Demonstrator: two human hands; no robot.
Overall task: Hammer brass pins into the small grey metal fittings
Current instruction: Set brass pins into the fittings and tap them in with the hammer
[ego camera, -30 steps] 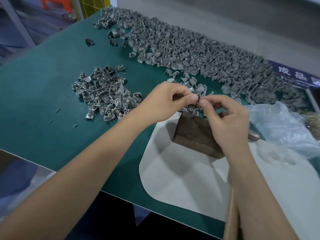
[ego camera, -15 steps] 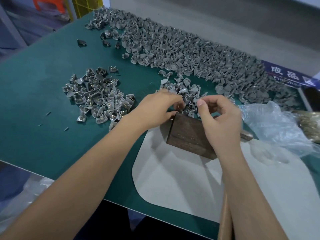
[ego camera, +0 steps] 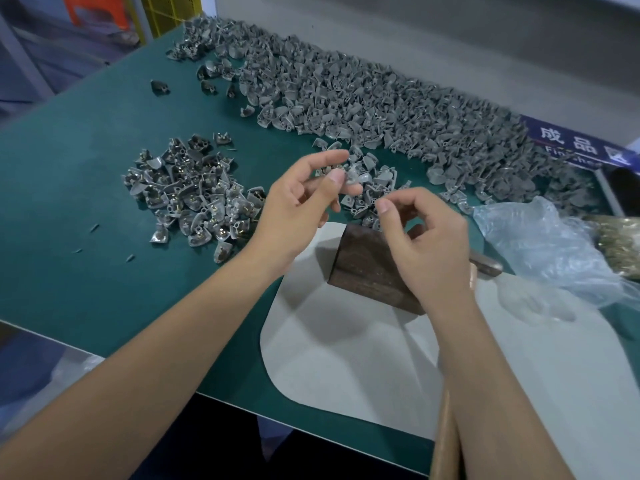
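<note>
Since the earlier frame the left hand [ego camera: 298,206] has risen off the dark wooden block [ego camera: 367,268] and now hovers above and to the left of it, while the right hand [ego camera: 422,237] has drawn slightly back, so that the two hands, formerly meeting, stand a little apart. The left hand pinches a small grey fitting [ego camera: 356,176] between thumb and forefinger, its other fingers loosely spread; the fitting is blurred. The right hand has thumb and forefinger pressed together with the remaining fingers curled; whether a brass pin lies in that pinch cannot be told. The block sits directly beneath the right hand on a pale sheet [ego camera: 346,358] that covers part of the green table [ego camera: 69,237]. Left of the left hand lies a small heap of fittings showing brass [ego camera: 194,195]; beyond both hands a long bank of plain grey fittings [ego camera: 363,98] runs across the table. Right of the right hand are a crumpled clear plastic bag [ego camera: 547,244] and, at the frame edge, a mass of brass pins [ego camera: 620,244]. A wooden handle [ego camera: 445,441] passes under the right forearm.
</note>
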